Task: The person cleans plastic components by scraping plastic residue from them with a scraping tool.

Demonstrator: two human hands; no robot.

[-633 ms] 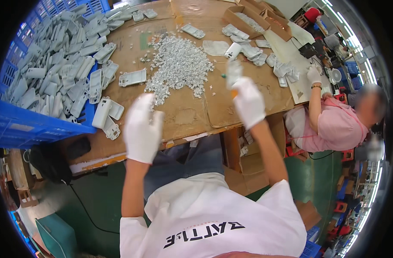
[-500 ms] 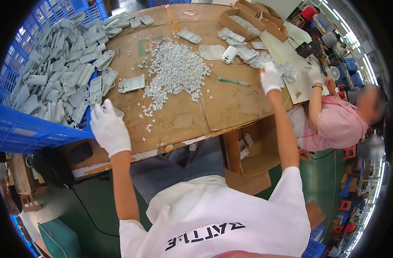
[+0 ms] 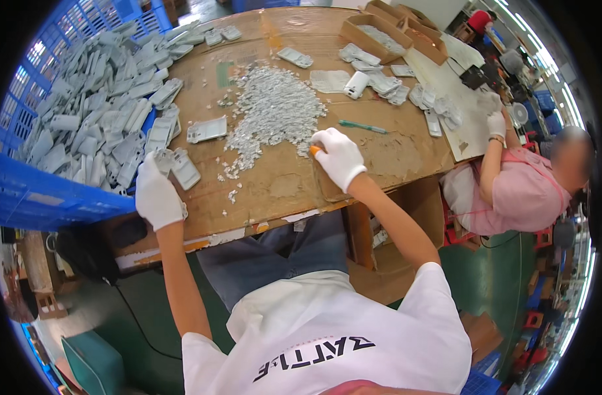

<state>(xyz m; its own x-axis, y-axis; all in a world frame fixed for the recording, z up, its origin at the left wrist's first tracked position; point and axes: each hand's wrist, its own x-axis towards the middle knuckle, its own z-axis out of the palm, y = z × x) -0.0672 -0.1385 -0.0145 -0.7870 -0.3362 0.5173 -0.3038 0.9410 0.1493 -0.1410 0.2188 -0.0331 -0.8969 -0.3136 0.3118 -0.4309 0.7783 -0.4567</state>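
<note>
right hand (image 3: 338,157) moved to scraps (image 3: 273,112) (crate (image 3: 31,197) full)

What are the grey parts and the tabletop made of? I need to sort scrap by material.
The grey parts look like cast metal or moulded plastic: uniform matte light grey, thin and flat, which of the two cannot be told. The tabletop seems covered with brown cardboard or fibreboard: dull, stained, with worn edges. The crate looks like blue moulded plastic.

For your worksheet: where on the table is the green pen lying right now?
In the head view, the green pen lies on the brown table just beyond the right hand, right of the heap of small silvery bits.
</note>
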